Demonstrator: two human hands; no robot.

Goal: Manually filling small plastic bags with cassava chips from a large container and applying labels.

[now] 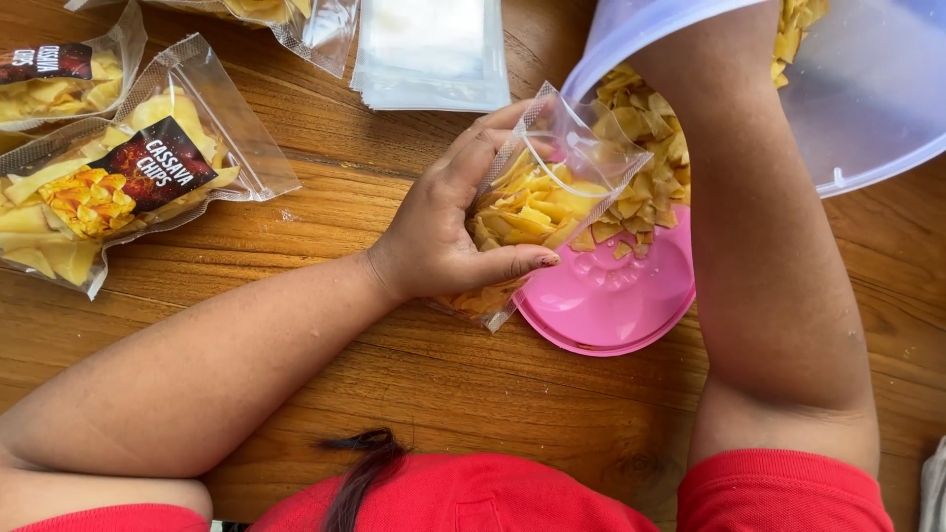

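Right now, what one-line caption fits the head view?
Left hand holds an open clear pouch of yellow chips over a pink lid while the right arm reaches into a tub.

Bright even daylight, soft faint shadows, mild glare on clear plastic, sharp focus throughout

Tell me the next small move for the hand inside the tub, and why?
Probably bring a handful of chips out to the open pouch. The left hand holds its mouth open beside the tub; the right hand is hidden inside, forearm showing.
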